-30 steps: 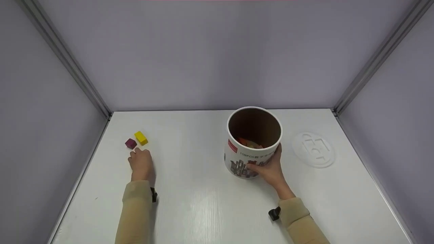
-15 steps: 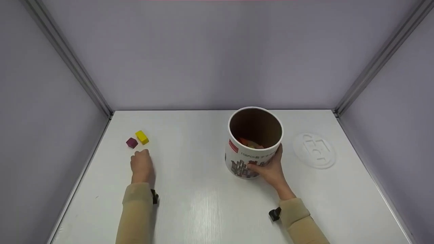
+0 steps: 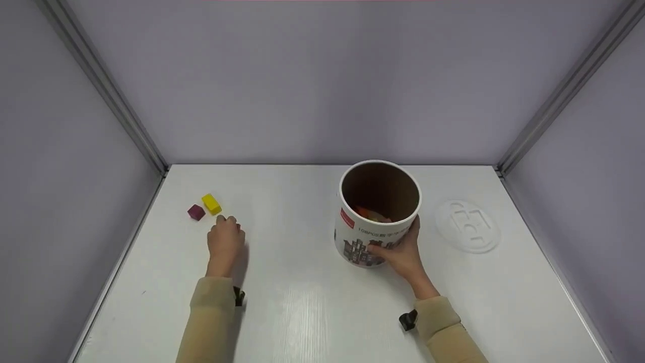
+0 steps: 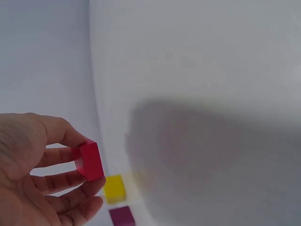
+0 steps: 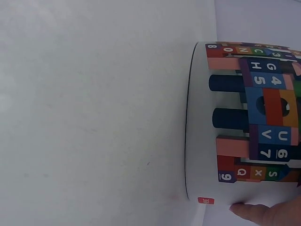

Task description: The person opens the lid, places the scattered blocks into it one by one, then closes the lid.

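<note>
My left hand (image 3: 225,245) pinches a red block (image 4: 92,161) between thumb and fingers, above the left part of the white table; in the head view the hand mostly covers it. Just beyond the hand lie a yellow block (image 3: 211,204) and a purple block (image 3: 196,212), side by side. On the right, my right hand (image 3: 403,256) grips the side of a large white cardboard bucket (image 3: 347,237), its thumb across the front. The bucket stands upright with its mouth uncovered, and orange and other coloured pieces (image 3: 370,214) show at the bottom. Printed letter and number blocks (image 5: 268,113) decorate its side.
A round translucent lid (image 3: 467,227) lies flat to the right of the bucket. Grey panels (image 3: 322,85) rise along the table's back and both sides. The table top (image 3: 287,282) stretches between the two hands.
My left hand has moved right, away from the purple block, and the red block shows at its fingers. The right hand and the bucket have stayed in place.
</note>
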### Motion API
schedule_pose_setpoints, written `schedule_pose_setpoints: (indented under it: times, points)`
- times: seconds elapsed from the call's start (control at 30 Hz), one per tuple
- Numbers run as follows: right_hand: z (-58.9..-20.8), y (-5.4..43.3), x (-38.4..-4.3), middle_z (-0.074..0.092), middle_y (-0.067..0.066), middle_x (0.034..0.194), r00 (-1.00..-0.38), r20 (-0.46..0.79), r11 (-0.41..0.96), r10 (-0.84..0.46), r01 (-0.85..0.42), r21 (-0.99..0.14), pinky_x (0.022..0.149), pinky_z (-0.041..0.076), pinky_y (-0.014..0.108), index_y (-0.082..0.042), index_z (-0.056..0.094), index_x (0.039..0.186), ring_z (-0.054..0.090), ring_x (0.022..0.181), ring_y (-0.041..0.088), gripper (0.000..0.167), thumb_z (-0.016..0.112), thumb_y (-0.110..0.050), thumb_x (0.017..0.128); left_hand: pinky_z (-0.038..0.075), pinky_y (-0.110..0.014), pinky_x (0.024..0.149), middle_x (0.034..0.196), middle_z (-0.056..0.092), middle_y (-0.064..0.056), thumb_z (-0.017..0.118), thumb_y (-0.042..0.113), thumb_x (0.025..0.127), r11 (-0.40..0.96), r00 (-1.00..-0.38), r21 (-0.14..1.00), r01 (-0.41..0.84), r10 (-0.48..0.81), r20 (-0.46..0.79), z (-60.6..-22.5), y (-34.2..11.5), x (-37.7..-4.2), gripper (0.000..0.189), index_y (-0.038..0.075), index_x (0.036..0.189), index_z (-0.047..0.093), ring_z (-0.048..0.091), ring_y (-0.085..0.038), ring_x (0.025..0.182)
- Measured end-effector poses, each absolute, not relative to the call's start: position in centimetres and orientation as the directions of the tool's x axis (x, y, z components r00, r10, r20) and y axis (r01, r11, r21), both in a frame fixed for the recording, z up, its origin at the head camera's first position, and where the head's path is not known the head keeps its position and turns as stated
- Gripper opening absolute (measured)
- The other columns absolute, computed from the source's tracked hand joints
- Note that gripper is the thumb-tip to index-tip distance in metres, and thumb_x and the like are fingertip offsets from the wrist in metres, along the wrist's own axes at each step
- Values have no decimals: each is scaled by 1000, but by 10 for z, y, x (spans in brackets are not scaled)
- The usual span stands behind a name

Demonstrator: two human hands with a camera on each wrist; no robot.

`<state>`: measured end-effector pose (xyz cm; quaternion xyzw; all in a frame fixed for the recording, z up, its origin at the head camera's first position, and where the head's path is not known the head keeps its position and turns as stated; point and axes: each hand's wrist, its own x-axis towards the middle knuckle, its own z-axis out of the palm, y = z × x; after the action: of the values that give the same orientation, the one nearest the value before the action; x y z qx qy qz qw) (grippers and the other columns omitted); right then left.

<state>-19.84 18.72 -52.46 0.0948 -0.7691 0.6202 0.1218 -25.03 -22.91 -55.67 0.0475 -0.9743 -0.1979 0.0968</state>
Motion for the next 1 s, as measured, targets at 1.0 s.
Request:
schedule_pose_setpoints:
  times: [1.0]
  points:
    - [-524,187,-199,20,26,152,-952,306,213,4,-298,-930,117,13,45,-11,-7,153,25,140,39,134,92,-6,64,56,-38,74,99,65,-16,74,6,84,772,-669,357,527,118,734,-457,-118,-228,21,0,104,71,65,-28,84]
